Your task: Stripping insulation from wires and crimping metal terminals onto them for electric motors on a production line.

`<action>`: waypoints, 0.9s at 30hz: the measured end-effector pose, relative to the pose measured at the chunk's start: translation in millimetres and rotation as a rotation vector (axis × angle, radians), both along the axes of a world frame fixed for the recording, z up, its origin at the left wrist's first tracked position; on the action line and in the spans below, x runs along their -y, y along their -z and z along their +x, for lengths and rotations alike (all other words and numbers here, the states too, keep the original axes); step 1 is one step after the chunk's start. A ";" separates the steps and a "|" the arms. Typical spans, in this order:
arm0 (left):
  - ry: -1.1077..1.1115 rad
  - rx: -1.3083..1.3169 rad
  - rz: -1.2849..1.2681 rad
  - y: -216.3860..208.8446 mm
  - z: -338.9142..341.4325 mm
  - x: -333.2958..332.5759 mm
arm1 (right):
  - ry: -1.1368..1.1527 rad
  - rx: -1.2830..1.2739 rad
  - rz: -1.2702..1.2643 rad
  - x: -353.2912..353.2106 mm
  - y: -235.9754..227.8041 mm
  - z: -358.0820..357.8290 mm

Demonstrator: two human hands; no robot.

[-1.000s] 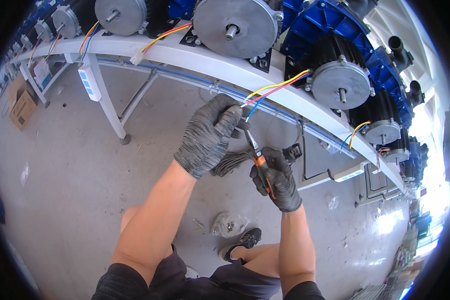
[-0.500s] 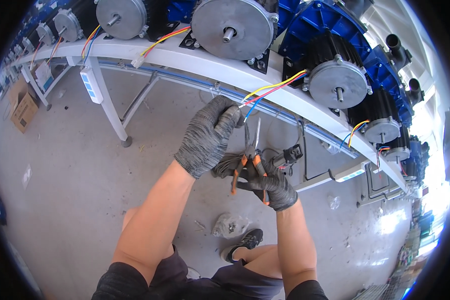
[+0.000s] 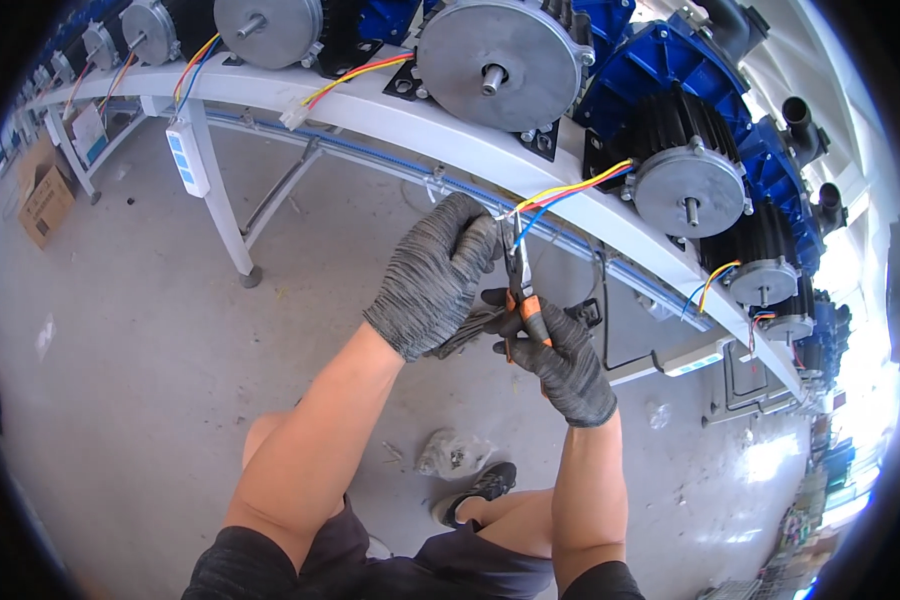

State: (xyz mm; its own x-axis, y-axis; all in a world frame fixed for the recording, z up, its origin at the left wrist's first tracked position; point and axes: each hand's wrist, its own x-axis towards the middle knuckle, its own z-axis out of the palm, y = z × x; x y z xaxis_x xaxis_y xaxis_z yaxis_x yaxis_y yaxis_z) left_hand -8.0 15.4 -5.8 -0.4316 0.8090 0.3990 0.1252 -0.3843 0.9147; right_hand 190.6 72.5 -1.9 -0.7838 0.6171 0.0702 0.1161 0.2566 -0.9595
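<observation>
Yellow, red and blue wires (image 3: 580, 187) run out of the grey-faced motor (image 3: 682, 192) on the right. Their far ends reach the fingertips of my left hand (image 3: 428, 280), which is in a grey knit glove and pinched closed on them. My right hand (image 3: 570, 370), gloved too, grips long-nose pliers (image 3: 526, 292) with orange and black handles. The plier jaws point up and are nearly together at the wire ends, beside my left fingertips. Whether they bite on a wire is too small to tell.
A long white bench frame (image 3: 370, 108) carries a row of motors, including a large one (image 3: 500, 65) ahead. Blue housings (image 3: 660, 65) stand behind. A power strip (image 3: 187, 160) hangs on a leg. On the floor lie a cardboard box (image 3: 47, 205) and a plastic bag (image 3: 454, 455).
The pliers have gone from spread jaws to nearly closed, and my right hand has moved up to the wires. My left hand has shifted slightly right, still pinching the wire ends.
</observation>
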 end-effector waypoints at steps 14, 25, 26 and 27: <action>0.044 -0.088 0.074 -9.9 -5.0 5.6 | 0.070 0.218 0.140 -5.6 -46.9 -7.8; 0.154 0.013 0.058 -10.2 -6.5 5.7 | 0.107 0.180 0.217 5.7 -50.9 -13.1; 0.169 0.031 0.070 -9.2 -6.2 5.1 | 0.108 0.181 0.218 7.7 -51.9 -14.3; 0.170 0.031 0.071 -10.2 -6.4 5.9 | 0.117 0.185 0.252 10.5 -54.2 -15.5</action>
State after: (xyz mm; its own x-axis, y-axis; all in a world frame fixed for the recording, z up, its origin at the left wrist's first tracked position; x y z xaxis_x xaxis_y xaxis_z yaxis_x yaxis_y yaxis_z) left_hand -14.4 9.4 4.3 -0.3042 0.8414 0.4465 0.0249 -0.4616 0.8867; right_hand 175.1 61.9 52.3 -0.7221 0.6852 0.0950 0.3254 0.4576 -0.8275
